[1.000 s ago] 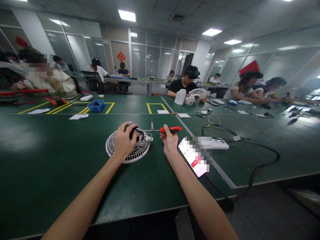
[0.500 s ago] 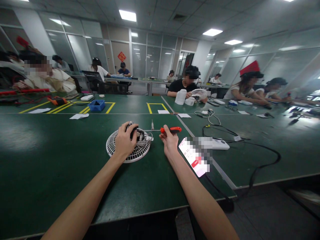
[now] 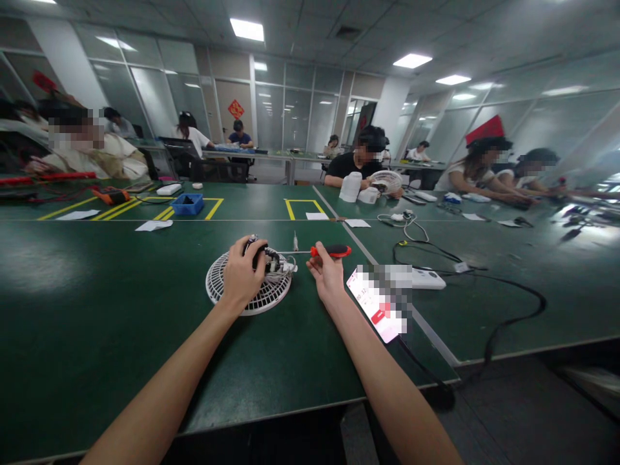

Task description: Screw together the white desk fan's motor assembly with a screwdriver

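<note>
On the green table lies a round white fan grille (image 3: 264, 302), with a black motor (image 3: 258, 250) and bundled wires on top of it. My left hand (image 3: 242, 274) is closed around the motor, its fingers over the top. A red and black screwdriver (image 3: 333, 250) is in my right hand (image 3: 329, 276), held level between thumb and fingers. Its shaft points left to the motor's side; whether the tip sits in a screw is too small to tell. Just beyond the shaft is a small thin pointed object (image 3: 295, 241).
Right of my right arm lie a lit phone (image 3: 372, 313) and a white power strip (image 3: 426, 279) with black cables. Farther back are a blue bin (image 3: 188, 204), paper slips and a white cable (image 3: 411, 226). Across the table a person (image 3: 356, 161) handles another fan grille.
The screwdriver's handle has turned, showing more black on top where red showed before. My right fingers have shifted slightly; my left hand and the fan grille stay put.
</note>
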Demonstrator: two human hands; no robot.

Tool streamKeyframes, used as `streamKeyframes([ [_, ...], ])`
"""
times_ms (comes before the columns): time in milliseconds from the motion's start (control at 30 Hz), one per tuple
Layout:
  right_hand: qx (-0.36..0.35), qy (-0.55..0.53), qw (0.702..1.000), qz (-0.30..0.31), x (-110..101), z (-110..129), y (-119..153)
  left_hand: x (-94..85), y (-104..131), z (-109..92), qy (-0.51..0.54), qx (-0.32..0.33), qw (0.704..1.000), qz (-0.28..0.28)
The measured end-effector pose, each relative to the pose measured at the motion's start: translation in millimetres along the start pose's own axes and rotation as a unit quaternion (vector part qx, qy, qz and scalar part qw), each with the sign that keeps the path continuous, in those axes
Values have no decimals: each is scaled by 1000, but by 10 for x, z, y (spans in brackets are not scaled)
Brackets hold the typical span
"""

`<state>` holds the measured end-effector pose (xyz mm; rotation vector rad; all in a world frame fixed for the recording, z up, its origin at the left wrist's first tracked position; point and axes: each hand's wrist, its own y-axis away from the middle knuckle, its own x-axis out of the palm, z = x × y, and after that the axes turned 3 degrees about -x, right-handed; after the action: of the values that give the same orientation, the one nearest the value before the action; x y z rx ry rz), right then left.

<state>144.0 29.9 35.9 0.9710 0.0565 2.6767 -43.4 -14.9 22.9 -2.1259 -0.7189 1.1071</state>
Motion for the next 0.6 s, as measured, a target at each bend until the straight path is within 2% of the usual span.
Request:
streamKeyframes([
  [433,19,-58,998,24,16,68,25,-2,-3,5,-5,2,1000,-3],
  [600,30,-2,1000,4,9,84,19,-2,-4,-13,-4,-3,1000,-8],
])
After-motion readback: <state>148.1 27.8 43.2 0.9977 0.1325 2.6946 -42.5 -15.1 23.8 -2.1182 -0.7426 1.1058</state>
